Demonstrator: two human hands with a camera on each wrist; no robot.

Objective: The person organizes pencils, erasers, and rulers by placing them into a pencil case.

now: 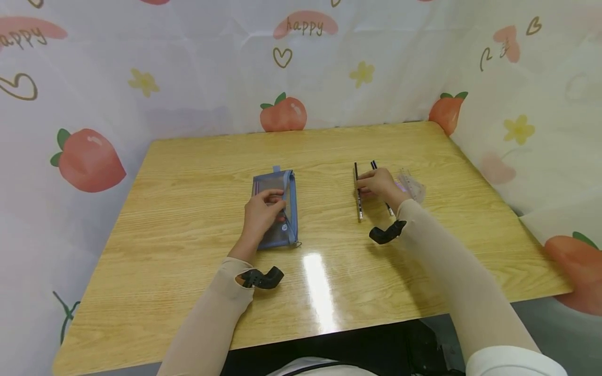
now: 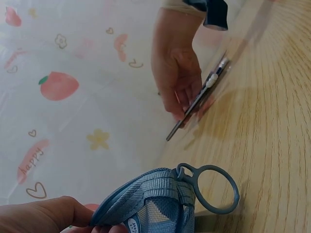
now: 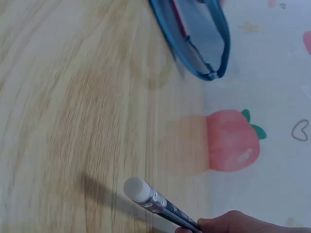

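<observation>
While the left hand (image 1: 262,215) pinches the edge of the pouch (image 1: 292,209), the right hand (image 1: 378,184) grips a pencil (image 1: 359,201) between thumb and fingers. Pouch: blue mesh, on the left-centre part of the table (image 1: 197,224), long side running away from the person; pull ring (image 2: 217,189) at its near right corner. From the right wrist, a gap shows between the pouch's two blue edges, with a red strip within the outline; contents otherwise unclear. Pencil: dark shaft, white eraser (image 3: 136,189) pointing back toward the person; the eraser end is raised, its shadow falling apart from it on the wood. Pencil and pouch well apart. Second pencil (image 1: 389,209) passes under the right hand, both ends visible; contact with that hand cannot be determined. Clear ruler (image 1: 412,186) just right of the same hand, partly hidden by it. Each wrist bears a black mount, left (image 1: 263,278) and right (image 1: 387,232). Behind the table hangs a white sheet (image 1: 207,68) printed with peaches; a bright glare lies on the near wood.
</observation>
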